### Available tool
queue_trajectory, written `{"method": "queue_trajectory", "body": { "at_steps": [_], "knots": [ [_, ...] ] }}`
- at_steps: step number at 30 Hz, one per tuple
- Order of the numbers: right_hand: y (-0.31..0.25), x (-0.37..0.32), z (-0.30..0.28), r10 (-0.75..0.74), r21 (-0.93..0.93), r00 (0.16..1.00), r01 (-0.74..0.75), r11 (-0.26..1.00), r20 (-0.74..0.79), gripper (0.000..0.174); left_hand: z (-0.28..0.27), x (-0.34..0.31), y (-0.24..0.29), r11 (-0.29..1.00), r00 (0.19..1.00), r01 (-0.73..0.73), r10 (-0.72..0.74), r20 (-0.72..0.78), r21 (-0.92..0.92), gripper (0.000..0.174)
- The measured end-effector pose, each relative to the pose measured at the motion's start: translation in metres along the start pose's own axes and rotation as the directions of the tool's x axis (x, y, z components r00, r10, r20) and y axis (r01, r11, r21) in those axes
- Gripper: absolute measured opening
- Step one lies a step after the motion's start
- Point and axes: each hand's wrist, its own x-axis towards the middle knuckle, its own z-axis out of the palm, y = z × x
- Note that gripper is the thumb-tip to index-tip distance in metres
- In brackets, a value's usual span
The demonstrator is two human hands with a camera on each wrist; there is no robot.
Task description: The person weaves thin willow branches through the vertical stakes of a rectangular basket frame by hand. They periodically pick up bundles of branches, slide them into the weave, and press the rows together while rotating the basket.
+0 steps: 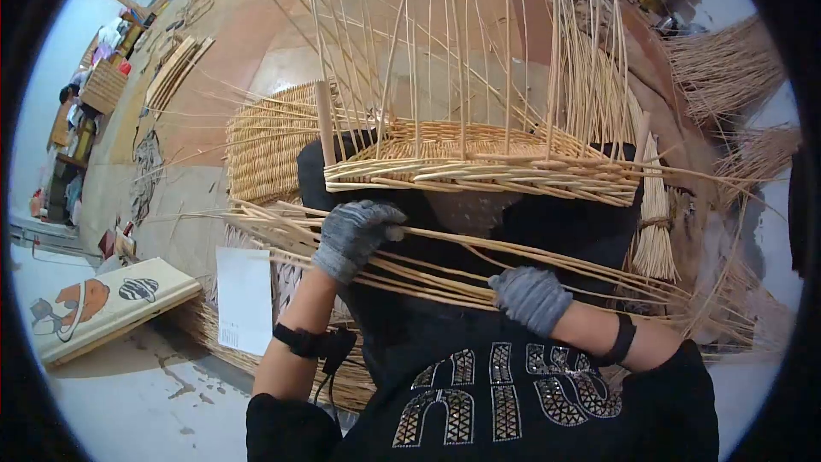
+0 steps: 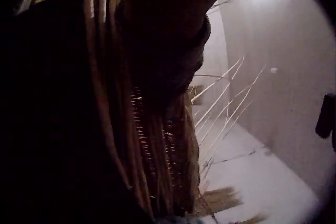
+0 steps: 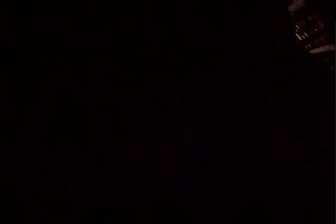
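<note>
In the head view my left hand [image 1: 352, 239], in a grey knit glove, grips a loose bundle of peeled willow rods [image 1: 436, 276] lying across the lap. My right hand [image 1: 532, 299], gloved alike, has its fingers curled round the lower rods of the same bundle, farther right. Just beyond the hands lies a partly woven wicker basket [image 1: 483, 178] with a thick braided edge. Tall upright rods [image 1: 462, 60] rise from it, with a stout peg at each end. The left wrist view shows rods [image 2: 105, 113] running past a darkened hand; the right wrist view is nearly black.
A finished wicker panel [image 1: 274, 144] lies left of the basket. Bundles of thin rods [image 1: 723, 68] are heaped at the right, with a tied bundle [image 1: 656, 239] nearer. To the left are a white paper sheet [image 1: 244, 299] and a board with a painted picture [image 1: 111, 299].
</note>
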Motion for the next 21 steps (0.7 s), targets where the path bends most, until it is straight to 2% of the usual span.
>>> {"method": "queue_trajectory", "body": {
  "at_steps": [2,3,4,6,7,10,11,14,15,17,18,19,21],
  "knots": [
    [-0.009,0.003,0.001,0.008,-0.025,1.000,-0.007,1.000,0.019,0.017,0.003,-0.002,-0.010,0.994,1.000,-0.017,0.017,-0.005,-0.108,0.019],
    [-0.010,0.004,0.003,0.049,0.011,0.995,-0.050,0.999,0.086,0.016,0.004,-0.004,-0.016,0.986,1.000,-0.018,0.022,0.017,-0.165,0.019],
    [-0.007,0.002,0.000,0.005,0.087,0.999,-0.009,0.996,0.051,0.016,0.000,-0.003,-0.014,0.975,0.999,-0.018,0.026,0.034,-0.222,0.019],
    [0.003,-0.007,-0.015,-0.079,0.230,0.996,0.084,0.970,-0.027,0.016,-0.015,-0.011,-0.007,0.977,0.992,-0.076,0.093,0.081,-0.200,0.017],
    [0.005,-0.013,-0.031,0.003,0.339,0.997,-0.031,0.940,0.081,0.016,-0.027,-0.012,0.000,0.976,0.987,-0.108,0.128,0.099,-0.187,0.017],
    [0.009,-0.025,-0.068,0.129,0.467,0.991,-0.093,0.879,-0.046,0.019,-0.048,-0.015,0.016,0.974,0.968,-0.191,0.208,0.143,-0.122,0.021],
    [0.016,-0.029,-0.069,0.130,0.579,0.990,-0.078,0.812,-0.048,0.022,-0.053,-0.015,0.020,0.981,0.963,-0.136,0.164,0.213,-0.139,0.024],
    [0.020,-0.029,-0.078,0.237,0.785,0.960,-0.259,0.563,0.146,0.021,-0.057,-0.012,0.023,0.979,0.951,-0.094,0.143,0.276,-0.182,0.025],
    [0.020,-0.030,-0.080,0.217,0.757,0.968,-0.237,0.609,0.129,0.021,-0.056,-0.014,0.020,0.977,0.954,-0.091,0.141,0.265,-0.195,0.025],
    [0.021,-0.032,-0.087,0.170,0.695,0.980,-0.191,0.694,0.099,0.021,-0.058,-0.023,0.017,0.953,0.952,0.089,0.004,0.305,-0.291,0.022],
    [0.018,-0.030,-0.095,0.072,0.510,0.977,0.040,0.859,-0.199,0.022,-0.059,-0.027,0.016,0.925,0.942,0.177,-0.061,0.330,-0.336,0.021],
    [0.011,-0.026,-0.105,-0.094,0.233,0.888,0.219,0.948,-0.450,0.023,-0.062,-0.029,0.014,0.921,0.959,0.158,-0.058,0.278,-0.355,0.027],
    [0.008,-0.029,-0.126,-0.261,0.102,0.784,0.380,0.919,-0.564,0.025,-0.080,-0.038,-0.011,0.686,0.975,0.189,-0.214,0.053,-0.702,0.029]
  ]
}}
